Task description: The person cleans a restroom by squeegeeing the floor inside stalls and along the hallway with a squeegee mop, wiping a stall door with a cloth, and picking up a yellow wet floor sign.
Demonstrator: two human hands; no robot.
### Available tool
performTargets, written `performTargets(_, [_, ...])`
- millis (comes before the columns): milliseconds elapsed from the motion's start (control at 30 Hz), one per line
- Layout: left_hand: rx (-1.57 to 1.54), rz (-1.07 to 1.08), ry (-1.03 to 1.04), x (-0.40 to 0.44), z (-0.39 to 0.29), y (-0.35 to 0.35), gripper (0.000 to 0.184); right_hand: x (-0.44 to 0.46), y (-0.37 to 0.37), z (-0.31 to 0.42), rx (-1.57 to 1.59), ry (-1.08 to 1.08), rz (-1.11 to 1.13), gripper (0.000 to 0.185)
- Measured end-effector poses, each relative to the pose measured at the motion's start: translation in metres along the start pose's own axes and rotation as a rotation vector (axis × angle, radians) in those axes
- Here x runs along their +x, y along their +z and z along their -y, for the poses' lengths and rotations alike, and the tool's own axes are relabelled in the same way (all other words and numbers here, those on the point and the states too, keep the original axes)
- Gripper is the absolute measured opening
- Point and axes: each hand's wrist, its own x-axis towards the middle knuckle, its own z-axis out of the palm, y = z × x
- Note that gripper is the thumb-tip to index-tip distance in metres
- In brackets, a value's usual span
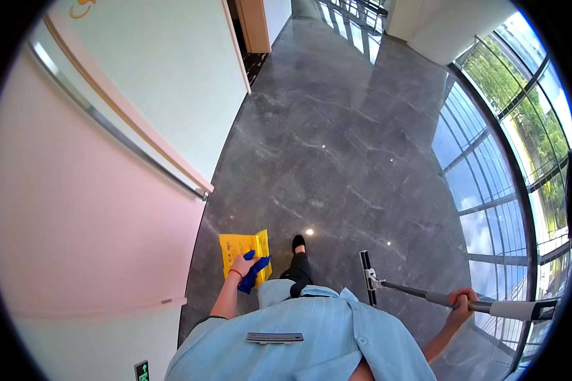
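Observation:
My left hand (241, 264), with a red band at the wrist, is closed on a crumpled blue cloth (251, 277) and the top of a yellow folding floor sign (238, 244). Small print on the sign is too blurred to read. Out to the right, my right hand (463, 306) wraps round the grey pole of a long-handled squeegee (426, 295). Its narrow black and white head (368, 278) points left, near my body. The pole's thick white end reaches past the hand to the right.
A pink and white wall with a metal rail (117, 122) runs along my left, with a doorway (254, 28) further ahead. Tall windows (521, 95) curve along the right. The grey marbled floor (337, 140) is shiny. A pale column (451, 28) stands ahead on the right.

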Motion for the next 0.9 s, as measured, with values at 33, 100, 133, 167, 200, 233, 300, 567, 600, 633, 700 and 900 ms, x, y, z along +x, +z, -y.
performTargets(33, [-0.025,0.018,-0.010,0.031,-0.019,-0.003,0.055,0.018,0.014,0.000,0.008,-0.039,0.019,0.007])
performTargets(100, [-0.061,0.070,-0.056,0.076,-0.040,-0.002,0.056,0.049,0.037,0.006,0.000,-0.090,-0.056,0.007])
performTargets(133, [-0.047,0.045,0.039,0.104,-0.037,0.003,0.057,0.069,0.054,0.008,0.008,-0.126,-0.138,0.007])
performTargets(167, [-0.029,0.020,0.137,0.134,-0.046,0.002,0.058,0.086,0.068,0.012,0.018,-0.145,-0.151,0.007])
performTargets(200, [-0.034,0.023,0.099,0.149,-0.072,-0.003,0.061,0.100,0.079,0.016,0.055,-0.175,-0.168,0.007])
performTargets(233, [-0.022,0.039,0.098,0.170,-0.093,-0.007,0.061,0.110,0.089,0.021,0.084,-0.189,-0.186,0.007])
performTargets(300, [0.045,0.145,0.026,0.208,-0.131,-0.015,0.062,0.137,0.109,0.028,0.039,-0.210,-0.184,0.007])
performTargets(567, [0.103,0.221,0.067,0.339,-0.261,-0.023,0.056,0.307,0.203,-0.005,0.139,-0.242,-0.062,0.009])
performTargets(600, [0.059,0.202,0.103,0.355,-0.268,-0.022,0.055,0.330,0.222,-0.017,0.154,-0.222,-0.056,0.008])
performTargets(633, [0.080,0.201,0.132,0.376,-0.270,-0.020,0.055,0.348,0.239,-0.027,0.163,-0.194,-0.052,0.008])
performTargets(700, [0.214,0.146,0.251,0.411,-0.290,-0.019,0.054,0.392,0.274,-0.042,0.165,-0.164,-0.052,0.007])
performTargets(900, [0.280,0.248,0.043,0.479,-0.405,-0.043,0.053,0.506,0.361,-0.040,0.176,-0.083,0.030,0.005])
